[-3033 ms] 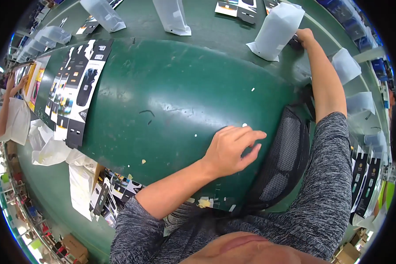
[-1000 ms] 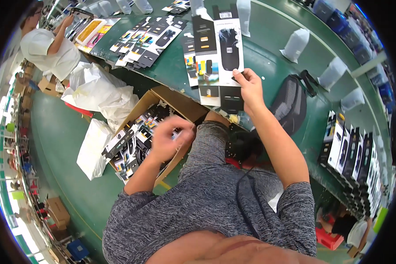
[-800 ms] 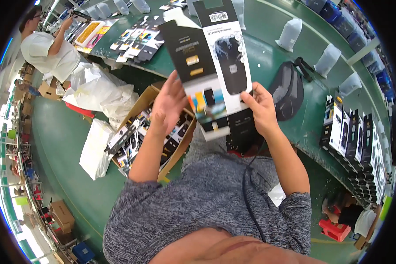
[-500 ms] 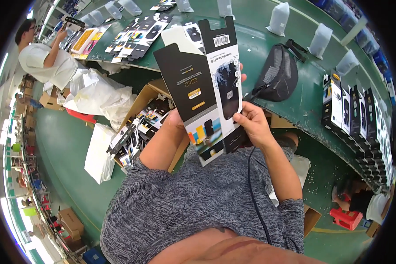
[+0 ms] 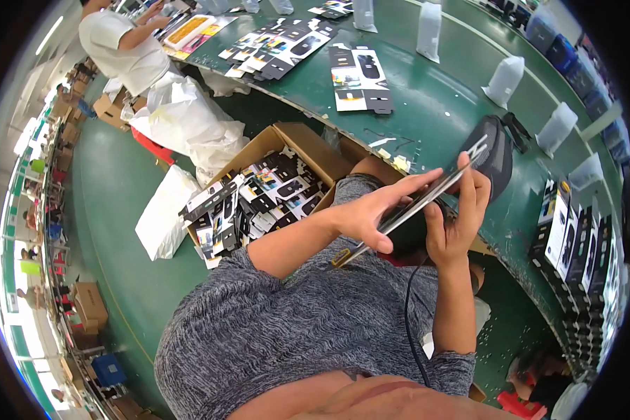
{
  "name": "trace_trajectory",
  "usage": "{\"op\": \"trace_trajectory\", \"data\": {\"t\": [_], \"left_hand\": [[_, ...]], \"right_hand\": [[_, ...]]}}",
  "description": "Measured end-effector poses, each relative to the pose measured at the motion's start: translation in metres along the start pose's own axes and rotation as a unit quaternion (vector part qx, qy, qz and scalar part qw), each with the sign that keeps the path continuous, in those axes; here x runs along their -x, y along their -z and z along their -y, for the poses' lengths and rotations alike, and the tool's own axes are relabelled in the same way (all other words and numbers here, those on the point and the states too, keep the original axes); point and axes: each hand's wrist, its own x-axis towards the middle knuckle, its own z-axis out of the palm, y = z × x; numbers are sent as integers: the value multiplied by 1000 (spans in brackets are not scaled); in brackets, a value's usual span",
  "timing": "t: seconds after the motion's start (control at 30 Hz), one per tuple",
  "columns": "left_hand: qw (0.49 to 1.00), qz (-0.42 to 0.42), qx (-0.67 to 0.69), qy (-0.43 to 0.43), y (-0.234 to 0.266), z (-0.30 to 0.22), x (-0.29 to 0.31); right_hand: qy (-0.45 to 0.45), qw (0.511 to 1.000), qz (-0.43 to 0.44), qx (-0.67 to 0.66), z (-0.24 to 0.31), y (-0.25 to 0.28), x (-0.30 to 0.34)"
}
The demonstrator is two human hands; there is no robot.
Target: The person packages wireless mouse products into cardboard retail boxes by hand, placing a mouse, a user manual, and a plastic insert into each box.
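Note:
Edge-on between my hands is a flat, folded cardboard box, tilted with its upper end toward the right. My left hand grips it from the left, thumb below and fingers along the upper face. On the other side my right hand holds it, fingers bent around its far end and thumb raised against it. The printed faces are mostly turned out of sight. A black mesh waist bag lies just beyond my right hand. On the green table ahead rests another flat printed box.
An open carton full of flat box pieces stands left of my lap, beside white plastic bags. Overlapping flat boxes cover the table's far left. Bagged items stand along the table; upright boxes line the right. A person works far left.
The box has turned from face-on to edge-on and moved right and down. My left hand now shows at its side. My view has shifted, uncovering the flat box on the table.

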Motion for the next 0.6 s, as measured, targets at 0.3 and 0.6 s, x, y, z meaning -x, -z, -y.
{"op": "trace_trajectory", "data": {"t": [0.3, 0.6], "left_hand": [[999, -20, 17, 21, 6, -3, 12], [963, -164, -212, -4, 11, 0, 30]], "right_hand": [[-31, 990, 59, -128, 2, -12, -2], [-11, 990, 128, 51, 0, 40, 1]]}}
